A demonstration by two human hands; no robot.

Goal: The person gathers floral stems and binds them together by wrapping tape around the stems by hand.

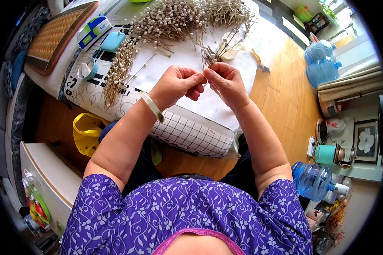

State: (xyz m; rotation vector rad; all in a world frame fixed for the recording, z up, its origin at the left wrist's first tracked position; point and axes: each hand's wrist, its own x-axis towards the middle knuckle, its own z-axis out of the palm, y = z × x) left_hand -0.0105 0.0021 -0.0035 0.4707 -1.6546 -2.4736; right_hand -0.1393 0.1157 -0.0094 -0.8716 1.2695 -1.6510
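Note:
My right hand (229, 81) is closed around a small bunch of dried stems (210, 54), whose thin ends point up and away from me. Close beside it, my left hand (178, 84) is pinched, its fingertips meeting the right ones; whatever lies between them is too small to make out. Just past the hands lies a flat beige piece (230, 46), partly behind the stems. A large heap of dried stems with white bead-like tips (168, 21) spreads over the white sheet (157, 70). To the left lies a narrower bundle of similar stems (117, 76).
Left on the table are a blue case (112, 41), a tissue pack (94, 32) and a roll of clear tape (87, 69). A yellow bag (86, 134) stands below the table's left side. Large blue water bottles (321, 68) are on the right.

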